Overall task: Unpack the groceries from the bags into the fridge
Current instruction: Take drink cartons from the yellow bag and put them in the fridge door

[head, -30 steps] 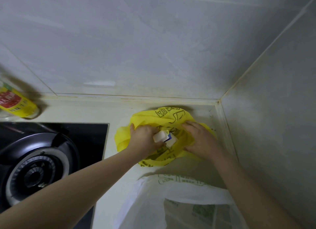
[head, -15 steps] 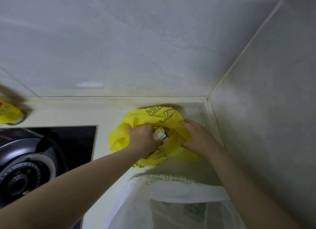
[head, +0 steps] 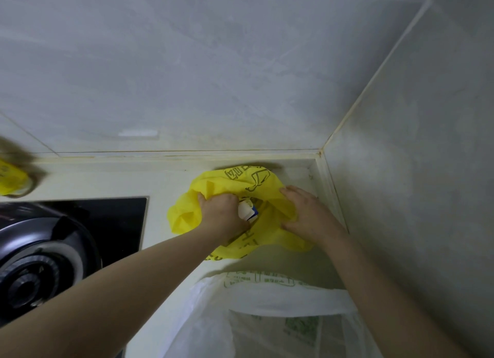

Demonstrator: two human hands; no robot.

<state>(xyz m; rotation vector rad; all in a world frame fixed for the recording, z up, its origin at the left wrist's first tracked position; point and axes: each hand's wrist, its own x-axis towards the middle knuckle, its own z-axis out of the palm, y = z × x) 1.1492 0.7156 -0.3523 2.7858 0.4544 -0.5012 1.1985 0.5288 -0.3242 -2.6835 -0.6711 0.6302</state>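
Gripping white carton [head: 248,210], left hand [head: 223,213]; right hand [head: 307,216] holding yellow bag [head: 240,181].

- We see soft, even, slightly dim indoor light with a cool grey-green cast.
- Small white glare patch on the wall tile [head: 137,133] just above the counter edge.
- Dark shadow behind the yellow bag [head: 240,181] and behind the yellow-labelled bottle [head: 10,181].
- Bottle smeared by motion blur; its label is unreadable to us.
- Wide-angle bending: corner seam leans, forearms stretch at the bottom edge.
- Burner [head: 40,264] soft with dull sheen.
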